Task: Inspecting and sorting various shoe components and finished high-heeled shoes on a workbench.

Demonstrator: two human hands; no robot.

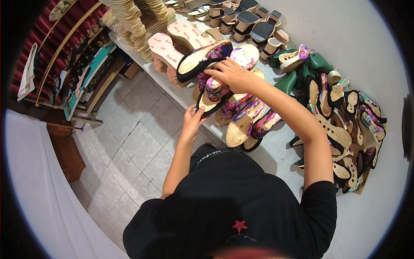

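Note:
My left hand (pixel 192 123) is closed on the near end of a floral shoe piece (pixel 214 89) with a beige footbed and black edge, its thumb pressed on the rim. Over the top of the pile reaches my right hand (pixel 233 75), fingers bent onto the edge of another floral shoe piece (pixel 194 64), black-rimmed with a beige footbed, lying tilted above the first. Its fingertips are partly hidden, but they appear to grip it. Beneath and beside both hands lie several more floral shoe pieces (pixel 244 125) with pale soles, heaped at the table's edge.
Beyond the hands stand stacked pink printed insoles (pixel 166 51) and tall stacks of beige soles (pixel 125 21). Block-heeled black-and-beige soles (pixel 264 31) sit at the back wall. Green shoe lasts (pixel 286 83) and a shoe pile (pixel 345 129) occupy the right. A rack (pixel 90 80) stands left.

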